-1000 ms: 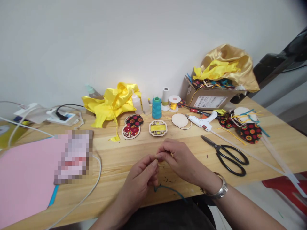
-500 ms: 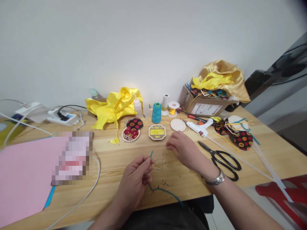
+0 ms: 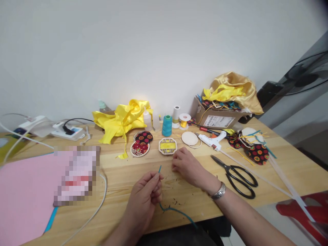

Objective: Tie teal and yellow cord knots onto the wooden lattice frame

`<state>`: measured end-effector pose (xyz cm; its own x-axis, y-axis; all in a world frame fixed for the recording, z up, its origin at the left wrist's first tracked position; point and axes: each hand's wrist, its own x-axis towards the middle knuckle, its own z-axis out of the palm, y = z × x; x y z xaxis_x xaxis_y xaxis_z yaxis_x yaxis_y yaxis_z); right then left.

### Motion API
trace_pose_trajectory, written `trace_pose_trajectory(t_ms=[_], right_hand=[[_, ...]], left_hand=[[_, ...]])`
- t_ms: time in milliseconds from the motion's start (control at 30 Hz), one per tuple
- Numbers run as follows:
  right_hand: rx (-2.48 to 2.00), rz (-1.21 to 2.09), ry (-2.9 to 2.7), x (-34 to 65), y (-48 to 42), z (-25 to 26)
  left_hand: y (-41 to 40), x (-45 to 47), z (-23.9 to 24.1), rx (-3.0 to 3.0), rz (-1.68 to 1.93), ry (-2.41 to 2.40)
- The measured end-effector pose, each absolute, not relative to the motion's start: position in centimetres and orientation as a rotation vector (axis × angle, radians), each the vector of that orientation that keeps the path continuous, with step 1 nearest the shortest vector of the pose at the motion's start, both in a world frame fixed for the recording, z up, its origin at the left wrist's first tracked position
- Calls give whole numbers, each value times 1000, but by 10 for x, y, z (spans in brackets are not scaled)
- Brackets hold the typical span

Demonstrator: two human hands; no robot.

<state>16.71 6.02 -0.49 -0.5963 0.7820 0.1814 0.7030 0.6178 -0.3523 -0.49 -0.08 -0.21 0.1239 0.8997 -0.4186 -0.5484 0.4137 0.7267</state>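
My left hand (image 3: 147, 191) pinches a teal cord (image 3: 176, 209); a short end sticks up above the thumb, and the rest trails down past the table's front edge. My right hand (image 3: 186, 165), with a silver bracelet at its wrist, is closed just to the right and slightly farther back. Whatever its fingertips may hold is hidden. Just beyond it lies an octagonal wooden lattice piece (image 3: 167, 146) with yellow fabric inside. A teal thread spool (image 3: 166, 126) stands behind that. To the left rests a gourd-shaped ornament (image 3: 141, 141) with dark red patterned fabric.
Black-handled scissors (image 3: 234, 174) lie right of my right arm. A white glue gun (image 3: 211, 140), a wooden disc (image 3: 189, 138) and a cardboard box (image 3: 216, 116) are behind. Yellow fabric (image 3: 123, 119) lies at the back left. A pink sheet (image 3: 28, 194) and white cable (image 3: 102, 198) lie left.
My right hand has moved left, closer to my left hand, still closed. My left hand keeps its pinch on the teal cord. The whole view has shifted slightly.
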Motion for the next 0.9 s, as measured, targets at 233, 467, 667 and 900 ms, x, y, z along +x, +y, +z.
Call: trace_pose_trajectory(t_ms=[233,467,667,900], right_hand=[[-1163,743,-2191,169,67,10],[-973,1184,-1620,169,122,76],[-888,1176,-1428,162,172,129],[-735,1018,-1380,153,195,194]], left_hand=[[1,-5,-7,402,1083,950],[4,-3,-10,350,1036,993],[5,-5,-14,331,996,940],[8,-5,-17,346,985,926]])
